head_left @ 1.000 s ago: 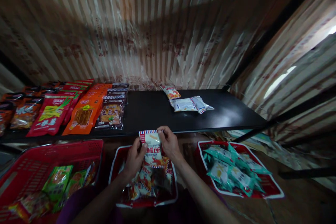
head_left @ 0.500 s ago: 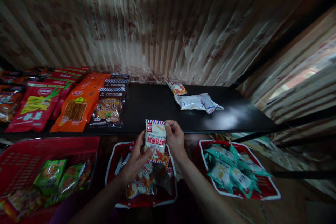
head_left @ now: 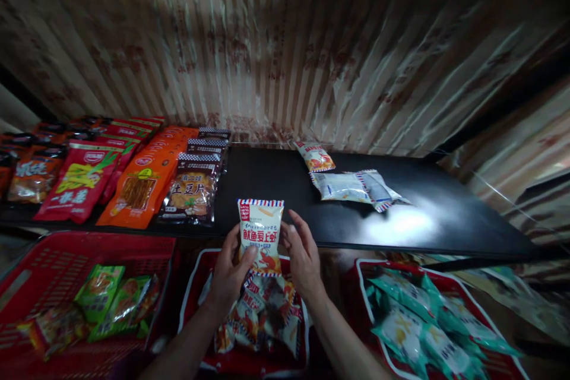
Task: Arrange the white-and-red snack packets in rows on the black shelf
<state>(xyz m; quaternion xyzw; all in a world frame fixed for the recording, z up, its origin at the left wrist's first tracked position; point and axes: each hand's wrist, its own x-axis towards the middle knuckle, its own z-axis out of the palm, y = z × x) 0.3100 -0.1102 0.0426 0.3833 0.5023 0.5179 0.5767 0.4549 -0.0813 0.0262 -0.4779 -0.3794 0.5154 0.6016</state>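
A small white-and-red snack bag (head_left: 260,231) with striped ends and an orange picture stands upright in front of me, above a basket. My left hand (head_left: 229,273) is closed on its left side and lower edge, thumb across the front. Beside the bag's right edge is my right hand (head_left: 305,255), its fingers loosely apart and the index finger stretched upward; whether a fingertip touches the bag is unclear. Similar bags fill the red basket (head_left: 305,332) below. On the black shelf (head_left: 267,172), one such bag (head_left: 315,156) leans at the back, with white bags (head_left: 341,186) lying in front.
Brown potato-slice packs (head_left: 191,190), orange packs (head_left: 133,193) and red packs (head_left: 82,181) stand in rows on the shelf's left. Below are a red basket (head_left: 33,267) of green packs and another basket (head_left: 363,285) of teal bags. Striped sheeting (head_left: 267,41) hangs behind the shelf.
My right hand has loosened from the bag's upper right corner and sits beside its edge. The left hand still holds the bag, now facing me more squarely. The view has shifted slightly left.
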